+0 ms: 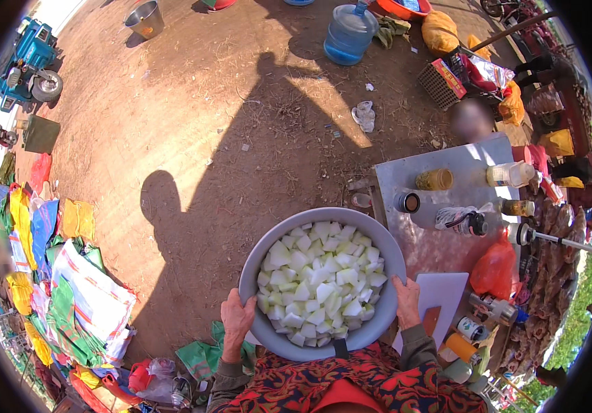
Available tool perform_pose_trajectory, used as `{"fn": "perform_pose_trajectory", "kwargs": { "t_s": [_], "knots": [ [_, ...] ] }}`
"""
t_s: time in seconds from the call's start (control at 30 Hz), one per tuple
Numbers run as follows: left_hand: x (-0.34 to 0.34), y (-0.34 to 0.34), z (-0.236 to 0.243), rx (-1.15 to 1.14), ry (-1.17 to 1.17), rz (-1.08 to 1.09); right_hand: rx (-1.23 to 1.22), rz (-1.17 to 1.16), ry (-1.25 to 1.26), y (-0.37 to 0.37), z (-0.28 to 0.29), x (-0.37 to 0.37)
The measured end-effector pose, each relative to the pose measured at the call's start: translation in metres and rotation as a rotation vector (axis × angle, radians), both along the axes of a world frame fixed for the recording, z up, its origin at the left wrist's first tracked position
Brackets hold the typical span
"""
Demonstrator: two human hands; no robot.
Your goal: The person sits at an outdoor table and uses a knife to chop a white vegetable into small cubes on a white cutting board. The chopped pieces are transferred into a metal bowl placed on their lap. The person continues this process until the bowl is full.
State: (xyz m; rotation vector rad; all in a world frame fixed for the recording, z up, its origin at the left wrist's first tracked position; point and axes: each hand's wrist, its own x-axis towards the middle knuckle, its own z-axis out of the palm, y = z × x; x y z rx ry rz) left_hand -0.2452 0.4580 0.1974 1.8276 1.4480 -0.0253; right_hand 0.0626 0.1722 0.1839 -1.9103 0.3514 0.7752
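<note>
A wide grey basin [254, 260] is held level in front of my body. White and pale green chunks of a cut vegetable [320, 275] fill much of it; the exact kind is not clear. My left hand [238, 314] grips the basin's left rim, and my right hand [406, 301] grips the rim on the right. Both thumbs lie near the rim, with the other fingers partly hidden beneath it. A small dark tab [340, 348] shows at the basin's near edge, against my patterned red and black clothing.
At right stands a metal-topped table [413, 230] with jars, bottles, a red plastic bag [495, 268] and a white cutting board [440, 292]. A blue water jug [351, 34] and metal bucket [146, 20] stand on bare ground. Colourful sacks [89, 296] lie at left.
</note>
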Motion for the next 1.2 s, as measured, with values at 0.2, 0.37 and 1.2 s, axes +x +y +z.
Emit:
{"fn": "perform_pose_trajectory", "kwargs": {
  "t_s": [0.2,0.37,1.2],
  "knots": [
    [0.016,0.015,0.015,0.014,-0.026,-0.036,-0.004,0.007,-0.065,-0.005,0.009,0.01],
    [0.061,0.043,0.05,0.074,0.049,-0.005,0.013,0.032,-0.064,0.022,0.001,0.05],
    [0.25,0.347,0.093,0.22,-0.008,0.114,0.266,0.141,-0.175,0.385,0.068,0.283]
  ]
}}
